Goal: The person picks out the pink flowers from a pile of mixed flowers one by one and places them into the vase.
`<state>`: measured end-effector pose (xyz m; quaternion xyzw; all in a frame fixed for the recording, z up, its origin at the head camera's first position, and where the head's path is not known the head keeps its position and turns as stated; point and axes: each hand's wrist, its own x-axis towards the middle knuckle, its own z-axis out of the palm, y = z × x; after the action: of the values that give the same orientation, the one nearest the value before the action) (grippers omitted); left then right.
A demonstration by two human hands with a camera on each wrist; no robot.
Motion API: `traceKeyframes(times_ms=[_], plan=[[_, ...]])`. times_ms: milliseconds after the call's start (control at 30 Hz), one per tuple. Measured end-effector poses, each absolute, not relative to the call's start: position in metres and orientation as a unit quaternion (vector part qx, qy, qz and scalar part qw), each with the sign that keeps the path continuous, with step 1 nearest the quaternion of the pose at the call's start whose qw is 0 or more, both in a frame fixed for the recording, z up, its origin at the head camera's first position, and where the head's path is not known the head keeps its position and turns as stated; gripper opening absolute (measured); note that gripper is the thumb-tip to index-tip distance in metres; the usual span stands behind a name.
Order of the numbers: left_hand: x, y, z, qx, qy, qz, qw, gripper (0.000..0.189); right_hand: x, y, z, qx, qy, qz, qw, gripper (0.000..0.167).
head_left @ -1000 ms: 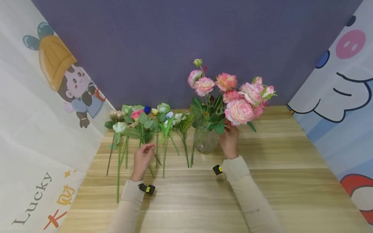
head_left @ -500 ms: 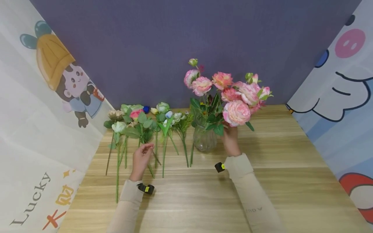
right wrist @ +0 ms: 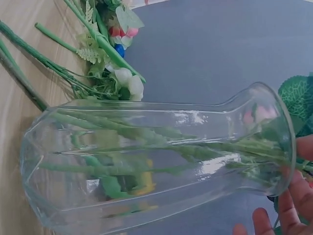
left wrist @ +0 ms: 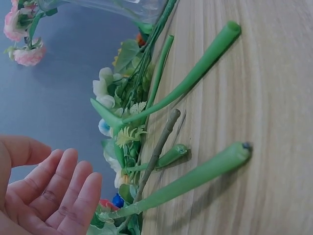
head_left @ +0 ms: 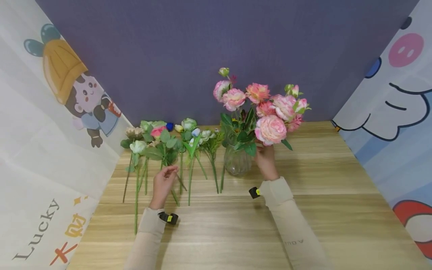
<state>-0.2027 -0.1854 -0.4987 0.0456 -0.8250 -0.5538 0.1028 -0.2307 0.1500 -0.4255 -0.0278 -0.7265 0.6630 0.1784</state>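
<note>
A clear glass vase [head_left: 237,167] stands upright on the table, holding pink artificial flowers whose green stems [right wrist: 205,149] show through its wall. My right hand [head_left: 266,163] is at the vase's mouth, under a large pink flower [head_left: 271,130]. In the right wrist view its thumb [right wrist: 305,147] and fingers pinch that flower's stem by the rim; leaves partly hide the grip. My left hand [head_left: 163,187] hovers over the loose flower stems [left wrist: 195,178], touching none of them. Its fingers [left wrist: 68,191] are loosely bent and nothing is between them.
Left of the vase lie several loose artificial flowers: a white one [head_left: 138,147], a red-pink one [head_left: 158,132], a blue one [head_left: 170,126] and a small white bunch [head_left: 206,137]. Their stems point toward the front. A dark panel [head_left: 216,48] stands behind the wooden table [head_left: 216,232].
The right-hand cluster of pink flowers has shifted left, closer over the vase, with my right hand at its stem. My left hand has hardly moved.
</note>
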Motion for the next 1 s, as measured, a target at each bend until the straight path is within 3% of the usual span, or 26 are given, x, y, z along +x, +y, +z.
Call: traceKeyframes(times_ms=[467,733,1000], plan=[[-0.2,-0.193,-0.496,0.065,-0.818,-0.567,0.073,0.027,-0.228,0.156,-0.42,-0.024,-0.782,0.605,0.152,0.035],[-0.2,-0.2,-0.5,0.085,-0.827,-0.549,0.08,0.028,-0.225,0.157,-0.423,-0.049,-0.744,0.65,0.147,0.031],[-0.2,-0.204,-0.503,0.104,-0.841,-0.524,0.083,0.03,-0.211,0.156,-0.41,-0.034,-0.713,0.678,0.176,0.032]])
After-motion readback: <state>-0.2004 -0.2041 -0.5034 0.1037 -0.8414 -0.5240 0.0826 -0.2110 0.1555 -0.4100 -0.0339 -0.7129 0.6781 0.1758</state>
